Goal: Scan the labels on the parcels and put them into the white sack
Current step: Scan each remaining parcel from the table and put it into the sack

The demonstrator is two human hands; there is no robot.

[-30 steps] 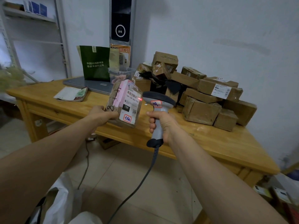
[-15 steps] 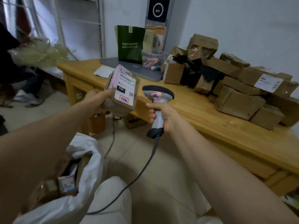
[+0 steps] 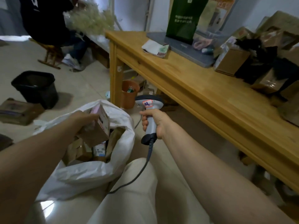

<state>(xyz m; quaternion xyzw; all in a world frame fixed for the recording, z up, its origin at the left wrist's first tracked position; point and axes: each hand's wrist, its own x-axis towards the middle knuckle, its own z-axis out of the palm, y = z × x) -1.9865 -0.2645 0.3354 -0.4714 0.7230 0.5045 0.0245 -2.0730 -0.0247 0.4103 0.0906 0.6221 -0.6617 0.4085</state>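
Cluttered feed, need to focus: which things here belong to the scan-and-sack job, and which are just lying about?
Job: labelled parcel held by left hand at the mouth of the white sack; scanner in right hand; parcel pile on table.
Lying about: black bin; orange pot; green bag; booklet.

The wearer's left forearm [image 3: 40,151] and right forearm [image 3: 210,167] are bare along the whole of their visible length. Each ends in a bare hand, the left hand [image 3: 84,118] and the right hand [image 3: 156,122], and the knuckles of the right show in clear relief. The lower body is clothed in trousers [image 3: 137,191] of pale cream cloth, of which one broad leg is visible, smooth in surface and marked only by a few soft creases.
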